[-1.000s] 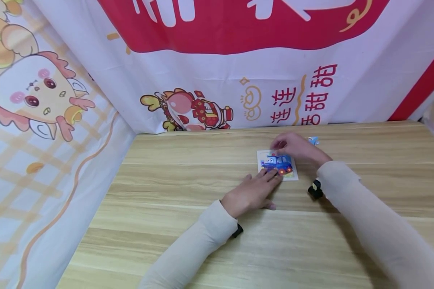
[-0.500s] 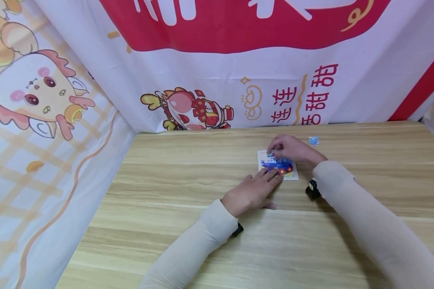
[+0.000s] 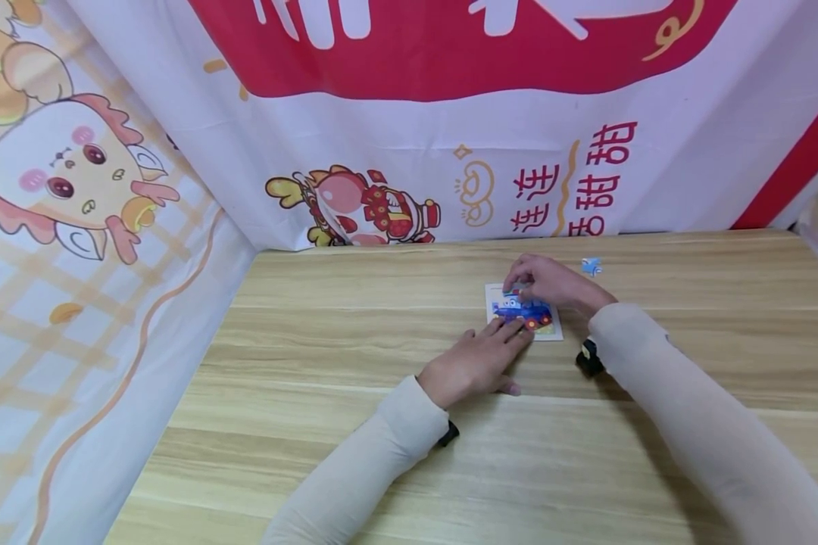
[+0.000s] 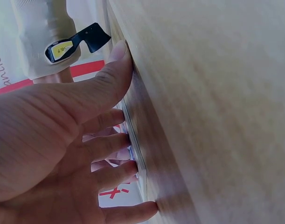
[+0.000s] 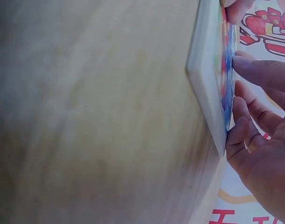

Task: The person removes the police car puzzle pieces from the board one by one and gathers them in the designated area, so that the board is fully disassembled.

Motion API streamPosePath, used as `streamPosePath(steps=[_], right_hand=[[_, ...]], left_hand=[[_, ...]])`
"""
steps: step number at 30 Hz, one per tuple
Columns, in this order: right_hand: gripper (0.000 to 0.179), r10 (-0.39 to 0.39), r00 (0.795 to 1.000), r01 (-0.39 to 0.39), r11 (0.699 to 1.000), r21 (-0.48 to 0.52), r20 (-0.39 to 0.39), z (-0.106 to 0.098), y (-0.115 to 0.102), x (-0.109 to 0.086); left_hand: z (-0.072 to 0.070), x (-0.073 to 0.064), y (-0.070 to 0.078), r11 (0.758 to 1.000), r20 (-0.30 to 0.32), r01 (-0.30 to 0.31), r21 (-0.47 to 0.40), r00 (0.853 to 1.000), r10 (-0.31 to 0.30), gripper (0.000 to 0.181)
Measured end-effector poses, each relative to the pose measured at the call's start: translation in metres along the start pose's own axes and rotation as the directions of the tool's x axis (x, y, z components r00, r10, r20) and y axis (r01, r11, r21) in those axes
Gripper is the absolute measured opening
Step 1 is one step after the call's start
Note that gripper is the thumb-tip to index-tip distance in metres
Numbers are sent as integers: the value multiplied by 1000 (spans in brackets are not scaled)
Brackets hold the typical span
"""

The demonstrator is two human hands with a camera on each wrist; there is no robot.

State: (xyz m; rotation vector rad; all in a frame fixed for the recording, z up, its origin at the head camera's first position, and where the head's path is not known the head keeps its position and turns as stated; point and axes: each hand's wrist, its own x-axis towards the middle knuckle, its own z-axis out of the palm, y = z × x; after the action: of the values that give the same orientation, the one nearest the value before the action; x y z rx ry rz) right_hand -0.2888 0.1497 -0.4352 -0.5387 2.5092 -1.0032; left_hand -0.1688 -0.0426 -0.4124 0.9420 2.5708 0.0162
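A small jigsaw puzzle (image 3: 535, 312) in a white frame lies on the wooden table, its picture a blue cartoon vehicle with red wheels. My left hand (image 3: 473, 363) rests with its fingers stretched over the near edge; in the left wrist view the fingertips (image 4: 126, 140) lie along the frame's side. At the far edge, my right hand (image 3: 545, 278) bends its fingers and thumb down around a puzzle piece (image 3: 511, 292), mostly hidden beneath them. In the right wrist view, that hand's thumb (image 5: 254, 70) touches the blue picture surface.
One loose light-blue puzzle piece (image 3: 591, 266) lies on the table (image 3: 354, 318) to the right of the right hand. A printed cloth (image 3: 409, 136) hangs right behind the table's back edge, and another patterned cloth (image 3: 75, 318) hangs at the left.
My right hand has shifted slightly left along the puzzle's far edge, then stayed there. The left hand has kept its place on the near edge.
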Motion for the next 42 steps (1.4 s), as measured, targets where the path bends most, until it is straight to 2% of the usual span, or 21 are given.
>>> streamPosePath(steps=[7,25,42], right_hand=[[23,18,1000,-18,1000,16,13,1,-3,0],[24,-38,999,38,999,-13,-7,3,-1,0],[26,-7,1000,7,1000,-9,-24,6,-3,-2]], left_hand=[[1,-1,0,1000,-1,3,8,1000,-3,87],[1,-1,0,1000,0,0,-3,1000,0,87],[2,-1,1,1000,12,6,-7,1000,-6,86]])
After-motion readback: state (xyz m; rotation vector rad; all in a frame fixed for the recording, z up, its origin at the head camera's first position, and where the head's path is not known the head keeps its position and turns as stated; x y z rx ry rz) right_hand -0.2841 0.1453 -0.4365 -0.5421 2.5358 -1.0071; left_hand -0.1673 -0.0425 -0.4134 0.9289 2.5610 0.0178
